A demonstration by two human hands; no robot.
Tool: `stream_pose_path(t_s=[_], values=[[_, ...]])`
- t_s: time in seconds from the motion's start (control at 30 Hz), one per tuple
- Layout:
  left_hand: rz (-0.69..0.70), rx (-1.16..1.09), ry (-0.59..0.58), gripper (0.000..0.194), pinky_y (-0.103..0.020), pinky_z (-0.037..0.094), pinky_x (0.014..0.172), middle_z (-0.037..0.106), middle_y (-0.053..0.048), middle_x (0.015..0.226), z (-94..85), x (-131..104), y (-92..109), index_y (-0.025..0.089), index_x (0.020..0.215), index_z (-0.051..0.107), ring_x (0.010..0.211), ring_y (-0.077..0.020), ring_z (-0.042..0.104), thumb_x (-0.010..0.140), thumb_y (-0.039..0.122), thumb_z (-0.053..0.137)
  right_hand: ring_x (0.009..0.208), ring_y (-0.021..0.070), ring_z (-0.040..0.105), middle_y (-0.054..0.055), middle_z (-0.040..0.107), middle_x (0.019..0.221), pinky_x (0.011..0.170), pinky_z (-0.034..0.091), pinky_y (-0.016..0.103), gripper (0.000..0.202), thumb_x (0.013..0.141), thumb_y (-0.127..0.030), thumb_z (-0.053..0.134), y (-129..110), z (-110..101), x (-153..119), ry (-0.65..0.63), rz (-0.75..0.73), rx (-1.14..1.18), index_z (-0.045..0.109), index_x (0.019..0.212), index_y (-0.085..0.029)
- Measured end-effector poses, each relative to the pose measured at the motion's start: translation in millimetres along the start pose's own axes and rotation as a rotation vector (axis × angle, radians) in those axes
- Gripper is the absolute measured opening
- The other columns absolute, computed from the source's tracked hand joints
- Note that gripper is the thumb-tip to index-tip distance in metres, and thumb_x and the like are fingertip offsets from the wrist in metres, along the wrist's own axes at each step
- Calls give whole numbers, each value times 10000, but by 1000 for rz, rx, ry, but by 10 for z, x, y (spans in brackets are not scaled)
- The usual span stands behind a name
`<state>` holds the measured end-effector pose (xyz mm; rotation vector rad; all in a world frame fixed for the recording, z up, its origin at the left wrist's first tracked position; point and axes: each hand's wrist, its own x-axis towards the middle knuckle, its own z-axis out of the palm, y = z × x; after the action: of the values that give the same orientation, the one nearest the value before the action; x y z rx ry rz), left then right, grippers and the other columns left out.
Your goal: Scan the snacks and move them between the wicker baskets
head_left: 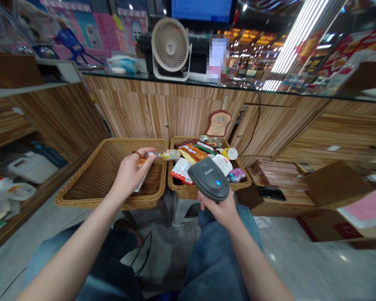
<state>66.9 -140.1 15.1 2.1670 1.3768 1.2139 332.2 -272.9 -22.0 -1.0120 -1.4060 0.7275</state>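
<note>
My left hand [134, 169] is over the right side of the left wicker basket [90, 167], its fingers closed on the end of a small clear bottle [170, 155] with colourful contents. Under that hand a small orange and white packet [142, 180] shows in part. My right hand [221, 207] grips a black barcode scanner [209, 179] with a blue light, held above the front of the right wicker basket [183, 192]. That basket holds several snacks, among them an orange packet [194, 152], a red and white box [181, 170] and a purple packet [237, 174].
A white fan [171, 48] and a monitor [202, 9] stand on the counter. A toast-shaped hanging [218, 123] is on the wooden cabinet. At the right are cardboard boxes [285, 207] with a black phone [271, 193]. A cable [259, 113] hangs down beside the right basket.
</note>
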Motion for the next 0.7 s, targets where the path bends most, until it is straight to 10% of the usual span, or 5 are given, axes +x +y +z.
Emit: stream_pose_path(t_s=[0.7], values=[[-202, -248, -121, 540, -434, 540, 1031, 774, -110, 1234, 73, -288, -494, 192, 1178, 724, 1104, -283, 718, 874, 636, 689, 367, 127, 532, -23, 584, 455, 432, 460, 230, 401, 905, -555, 707, -11, 179, 26, -180, 398, -44, 592, 716, -221]])
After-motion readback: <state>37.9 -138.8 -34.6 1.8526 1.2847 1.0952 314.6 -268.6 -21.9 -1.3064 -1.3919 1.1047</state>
